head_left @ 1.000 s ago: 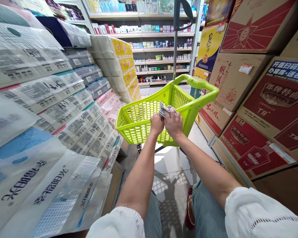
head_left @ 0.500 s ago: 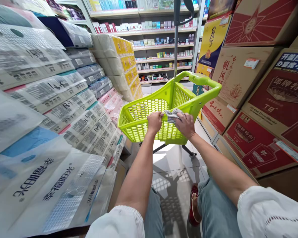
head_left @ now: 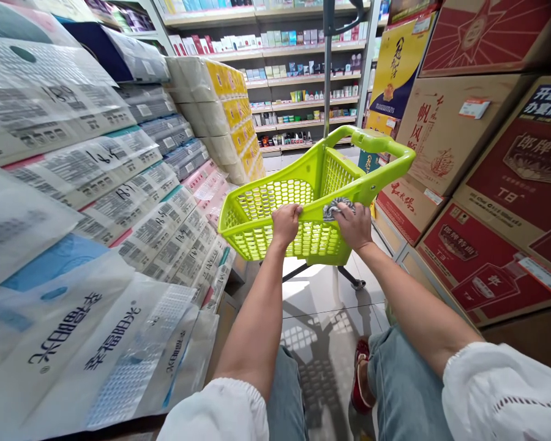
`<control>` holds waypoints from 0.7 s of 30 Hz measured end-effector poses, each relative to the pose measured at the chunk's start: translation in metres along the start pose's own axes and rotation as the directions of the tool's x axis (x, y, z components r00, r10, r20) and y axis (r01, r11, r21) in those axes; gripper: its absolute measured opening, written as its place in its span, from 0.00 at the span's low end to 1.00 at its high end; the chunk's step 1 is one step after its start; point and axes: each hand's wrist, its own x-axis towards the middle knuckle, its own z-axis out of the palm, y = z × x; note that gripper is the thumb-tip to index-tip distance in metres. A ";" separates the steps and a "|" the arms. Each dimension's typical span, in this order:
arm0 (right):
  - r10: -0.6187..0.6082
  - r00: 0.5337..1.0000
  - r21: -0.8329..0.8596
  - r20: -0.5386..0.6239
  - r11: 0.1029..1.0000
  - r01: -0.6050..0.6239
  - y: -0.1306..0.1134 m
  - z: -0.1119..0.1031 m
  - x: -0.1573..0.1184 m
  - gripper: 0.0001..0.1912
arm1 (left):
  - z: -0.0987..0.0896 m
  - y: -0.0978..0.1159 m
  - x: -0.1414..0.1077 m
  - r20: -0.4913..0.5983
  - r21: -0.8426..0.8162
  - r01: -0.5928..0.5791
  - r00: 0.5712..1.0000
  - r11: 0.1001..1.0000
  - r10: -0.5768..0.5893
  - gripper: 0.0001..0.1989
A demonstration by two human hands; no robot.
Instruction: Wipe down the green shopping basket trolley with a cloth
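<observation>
A lime-green plastic basket (head_left: 257, 231) with a raised loop handle stands in front of me on dark legs with small wheels. My left hand (head_left: 286, 223) is closed over its near rim, around the middle of that side. Farther right, my right hand (head_left: 356, 226) presses a grey-and-white striped cloth (head_left: 335, 209) against the outside of the same rim, fingers bent over the cloth. Part of the cloth is hidden under those fingers.
Stacked tissue packs (head_left: 133, 190) line the left side, with yellow-and-white paper rolls (head_left: 229, 116) behind them. Red and brown cartons (head_left: 445, 128) rise on the right. Shelves of small goods (head_left: 303, 82) cross the back, behind a grey pole (head_left: 327, 86).
My right hand and the cloth have slid right along the basket's rim, toward the handle end. My left hand has kept its grip in nearly the same place.
</observation>
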 end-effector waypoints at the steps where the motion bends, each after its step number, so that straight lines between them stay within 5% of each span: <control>1: 0.041 0.999 -0.012 -0.019 0.999 -0.041 0.002 -0.001 -0.001 0.17 | 0.001 0.001 0.000 -0.003 0.003 0.008 1.000 1.000 -0.008 0.16; 4: 0.061 0.997 -0.016 -0.047 0.998 -0.062 -0.012 0.002 0.001 0.17 | 0.003 0.008 -0.002 -0.020 0.018 0.026 0.999 1.000 -0.025 0.15; 11: -0.123 0.992 0.044 0.004 0.992 0.122 -0.063 0.012 0.012 0.19 | 0.004 0.012 -0.001 -0.035 0.006 0.024 0.999 1.000 -0.024 0.15; 15: -0.134 0.991 0.029 0.027 0.991 0.133 -0.035 0.006 0.009 0.18 | 0.004 0.007 0.001 -0.019 0.007 0.024 1.000 1.000 -0.023 0.15; 21: 0.168 0.980 -0.032 -0.103 0.985 -0.172 -0.002 -0.001 0.005 0.18 | 0.006 0.010 0.000 -0.025 -0.010 0.038 0.999 0.999 -0.039 0.16</control>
